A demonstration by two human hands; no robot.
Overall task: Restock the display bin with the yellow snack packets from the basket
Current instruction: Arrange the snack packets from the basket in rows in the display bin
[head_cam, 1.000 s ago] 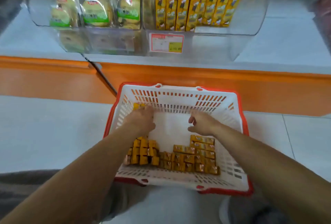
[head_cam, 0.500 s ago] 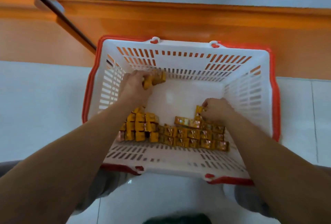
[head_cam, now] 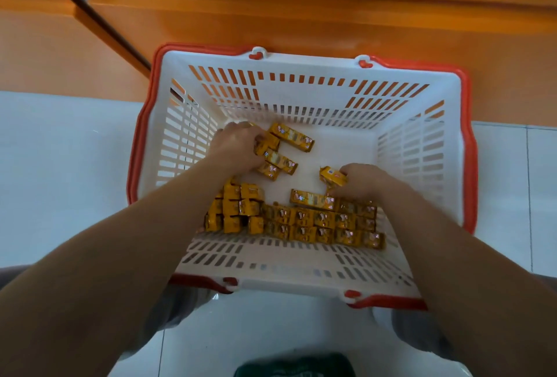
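My right hand point(head_cam: 364, 180) has just pinched one packet point(head_cam: 331, 176) off the yellow snack packets point(head_cam: 316, 220) rowed along the basket's point(head_cam: 465, 147) near wall, while my left hand point(head_cam: 238, 147) grips several nearer its left wall, so I judge another load is nearly gathered.

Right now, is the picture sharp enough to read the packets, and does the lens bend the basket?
Head view: the yellow packets are soft and their print is unreadable; the basket rim looks bowed outward, likely wide-angle distortion; the lighting is even, with no hard shadows or strong glare on them.
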